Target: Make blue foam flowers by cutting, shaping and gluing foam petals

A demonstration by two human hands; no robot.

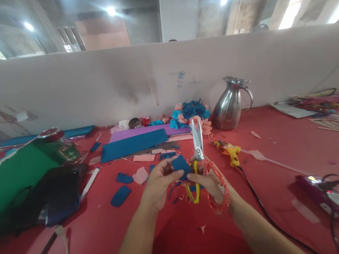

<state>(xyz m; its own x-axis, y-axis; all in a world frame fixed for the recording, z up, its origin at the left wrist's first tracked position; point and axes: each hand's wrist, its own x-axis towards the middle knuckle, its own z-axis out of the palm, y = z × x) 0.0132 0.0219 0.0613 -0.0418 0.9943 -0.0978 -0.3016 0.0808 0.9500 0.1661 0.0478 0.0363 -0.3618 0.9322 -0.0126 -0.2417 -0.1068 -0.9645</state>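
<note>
Between the fingers of my left hand (161, 184) is a small piece of blue paper (180, 166), held upright over the table. My right hand (209, 183) has a pair of scissors (198, 144) hooked on it, blades pointing up and a little apart, with one yellow handle and one wrapped in red. The thumb of that hand also touches the lower right edge of the blue piece. Cut blue pieces (120, 195) and pink pieces (140, 176) lie on the table to the left, and small scraps lie under my hands.
Blue sheets (134, 145) and a purple sheet (147, 131) lie behind my hands, near paper flowers (191, 112). A steel jug (228, 104) stands behind right. A yellow glue gun (233, 154) with its cord lies right. A green board (14, 186) and a jar (63, 146) are left.
</note>
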